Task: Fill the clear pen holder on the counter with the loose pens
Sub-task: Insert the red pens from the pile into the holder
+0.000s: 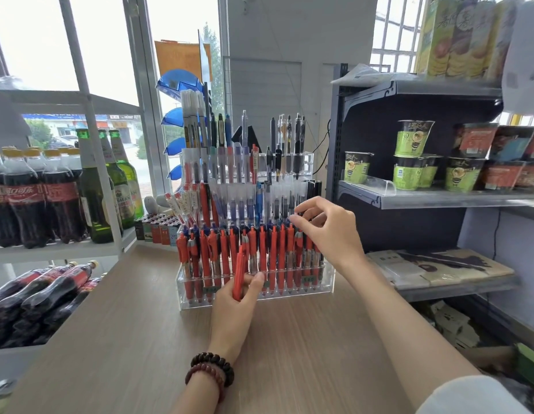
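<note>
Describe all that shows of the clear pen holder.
The clear pen holder is a stepped, acrylic-looking rack, upright on the counter. Red pens pack its front row; blue, purple and black pens fill higher tiers. The left hand holds loose red pens at its front; the right hand hovers over its right end.

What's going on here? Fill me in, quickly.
A person is stocking the clear pen holder on the wooden counter. The left hand grips a few loose red pens just in front of the holder's front row, which is already packed with upright pens. The right hand is at the pen tops near that row's right end; whether its fingers pinch one is unclear.
</note>
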